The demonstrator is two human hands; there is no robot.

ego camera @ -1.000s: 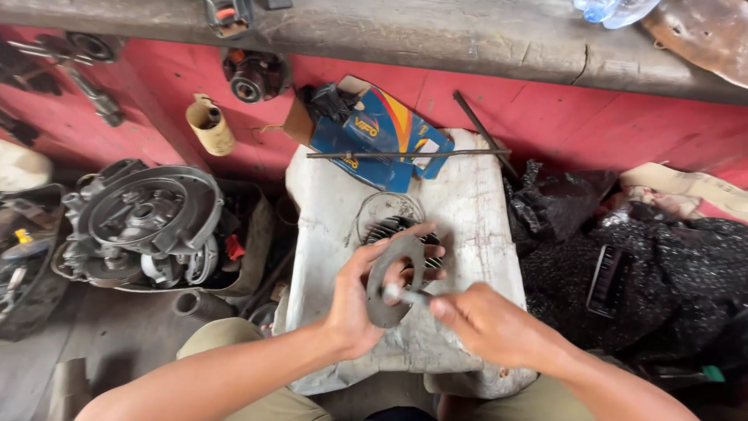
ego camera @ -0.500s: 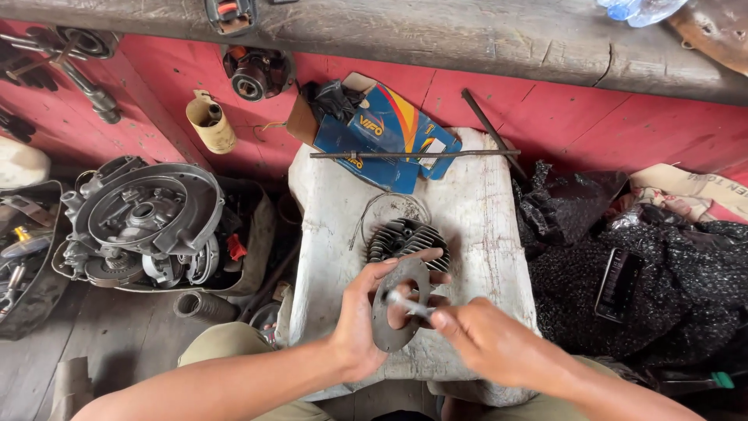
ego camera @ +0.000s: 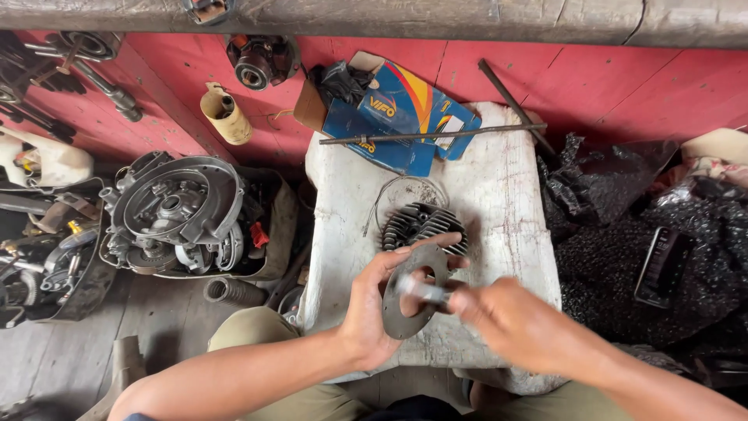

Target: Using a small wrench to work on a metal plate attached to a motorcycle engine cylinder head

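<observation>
Head view: left hand (ego camera: 370, 312) closes its grip on the rim of a flat grey metal ring plate (ego camera: 413, 290) above the white desk (ego camera: 506, 203). Right hand (ego camera: 514, 327) pinches a blurred, possibly metal, tool (ego camera: 425, 290). Plate appears rigid, moderately heavy; hold at edge.

**Hidden, cropped and blurred parts**

The right hand (ego camera: 520, 323) is smeared by motion, and its fingertips cannot be made out; the small pale part (ego camera: 425, 290) pinched at the ring's opening is blurred beyond identification; the lower edge of the grey metal ring (ego camera: 413, 300) is covered by the left hand (ego camera: 366, 316); the near side of the finned cylinder head (ego camera: 421, 224) is hidden behind ring and fingers; both forearms are cut off by the bottom edge; the engine casing (ego camera: 175, 210) is partly buried among other parts.
</observation>
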